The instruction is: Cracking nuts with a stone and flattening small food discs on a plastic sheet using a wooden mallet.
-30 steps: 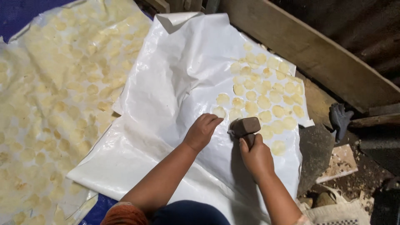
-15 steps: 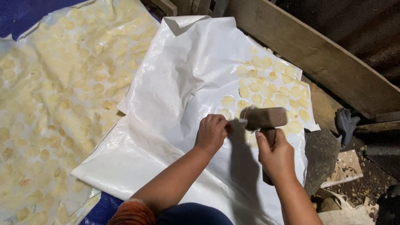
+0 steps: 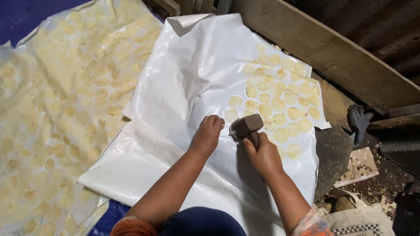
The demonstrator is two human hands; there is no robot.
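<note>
Wooden mallet (image 3: 246, 126) in right hand (image 3: 263, 156) grip

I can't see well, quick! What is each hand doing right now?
Left hand: closed, fingers curled, pressing on the white sheet.
Right hand: closed around the handle of a mallet.

The right hand (image 3: 264, 156) has brought the wooden mallet (image 3: 246, 126) back down from its raised position onto the white sheet (image 3: 183, 87).

Glossy white plastic sheet (image 3: 183, 87), dark wooden mallet (image 3: 246, 126), rough plank (image 3: 323, 48).
</note>
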